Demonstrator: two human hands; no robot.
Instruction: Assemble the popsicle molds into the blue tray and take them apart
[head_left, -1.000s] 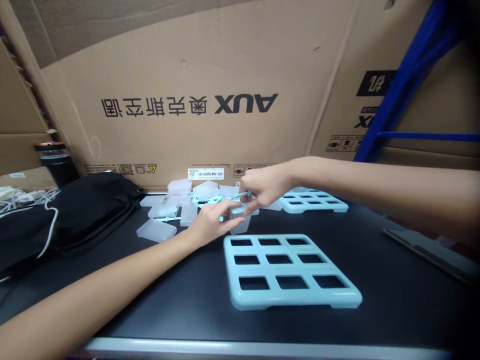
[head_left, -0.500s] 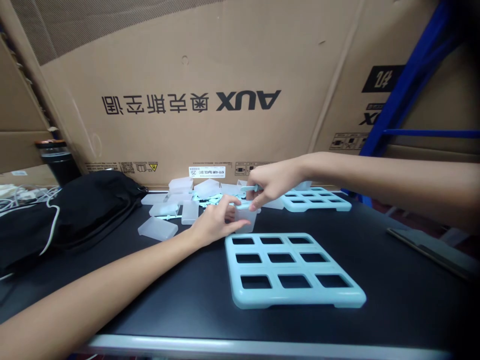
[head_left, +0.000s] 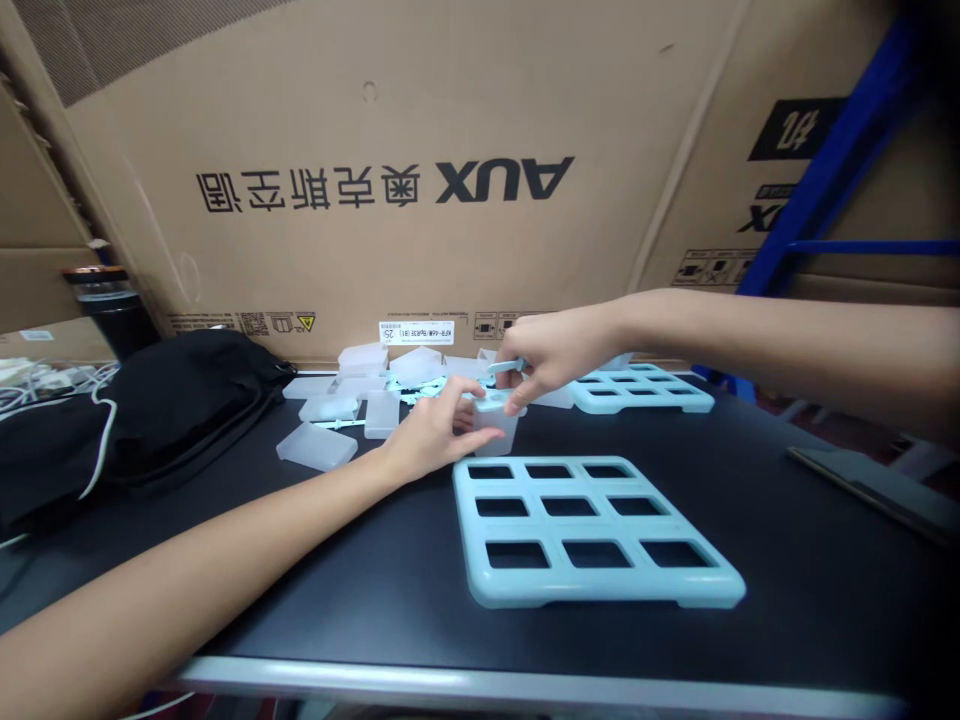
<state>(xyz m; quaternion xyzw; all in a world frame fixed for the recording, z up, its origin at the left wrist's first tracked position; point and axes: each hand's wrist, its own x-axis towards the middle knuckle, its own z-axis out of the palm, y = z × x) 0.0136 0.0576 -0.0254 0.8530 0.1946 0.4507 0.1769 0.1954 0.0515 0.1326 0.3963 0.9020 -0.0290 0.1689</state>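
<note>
My left hand [head_left: 439,427] grips a small translucent plastic box [head_left: 496,432] from its left side, with thumb and fingers around it. A light-blue piece lies at the top of this box. At its upper right, my right hand [head_left: 536,358] has its thumb pressed at the box's top edge. A thin light-blue strip [head_left: 506,367] sticks out from the right hand's curled fingers. Just in front of the box lies a light-blue frame [head_left: 555,488] with rows of square openings. The right fingertips are partly hidden.
Several translucent boxes [head_left: 318,447] and small light-blue pieces [head_left: 416,388] lie behind the left hand. A second light-blue frame [head_left: 643,400] is at the back right. A black bag [head_left: 195,400] and dark bottle [head_left: 112,310] stand left; a flat dark device [head_left: 870,490] lies right. Cardboard [head_left: 375,260] closes the back.
The view has shifted slightly. Both hands stay at the same box, and the right hand still has the light-blue strip in its fingers.
</note>
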